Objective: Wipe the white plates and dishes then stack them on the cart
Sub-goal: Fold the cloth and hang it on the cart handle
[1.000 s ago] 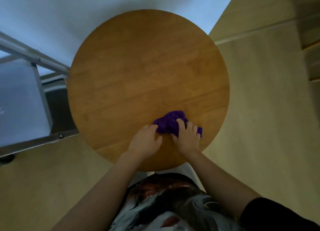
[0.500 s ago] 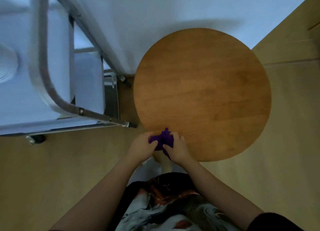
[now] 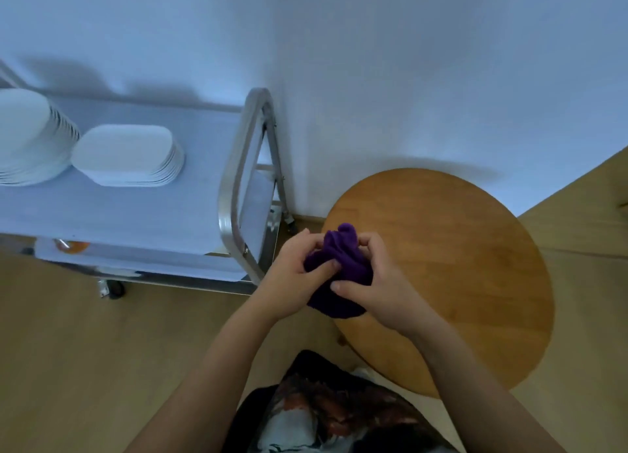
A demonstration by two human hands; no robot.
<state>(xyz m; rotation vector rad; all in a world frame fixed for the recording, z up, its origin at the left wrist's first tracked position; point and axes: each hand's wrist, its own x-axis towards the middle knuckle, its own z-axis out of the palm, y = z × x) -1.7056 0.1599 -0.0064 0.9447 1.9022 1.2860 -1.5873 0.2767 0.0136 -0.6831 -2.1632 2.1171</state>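
far-left stack: round white ceramic plates [image 3: 29, 139], piled on top shelf of cart, cut off by frame edge
second stack: white rounded-rectangle dishes [image 3: 127, 155], just beside round pile, same shelf, stacked neat
cart: steel-framed trolley with pale shelves [image 3: 136, 211], tubular handle loop at right end, castor showing below, parked against pale wall
lower shelf: something orange, mostly hidden, cannot tell what
left hand: left hand [image 3: 294, 275] curled round left side of cloth, thumb pressed across front, gripping
cloth: bunched purple microfibre cloth [image 3: 343, 265], held between both hands in air over near-left edge of table, off the surface
right hand: right hand [image 3: 380, 286] gripping cloth from right, fingers hooked over top, thumb underneath
table: round wooden tabletop [image 3: 458, 265], just right of cart, no dish visible on it
step: judged as regrouping cloth between wipes, or after last wipe; no plate in hand
progress: two piles already on cart, likely far along; unwiped dishes not in view, cannot tell if any remain
next move: needs cloth settled into one hand, other hand freed to fetch next dish; else cloth set down
risk: low, only loose cloth slipping
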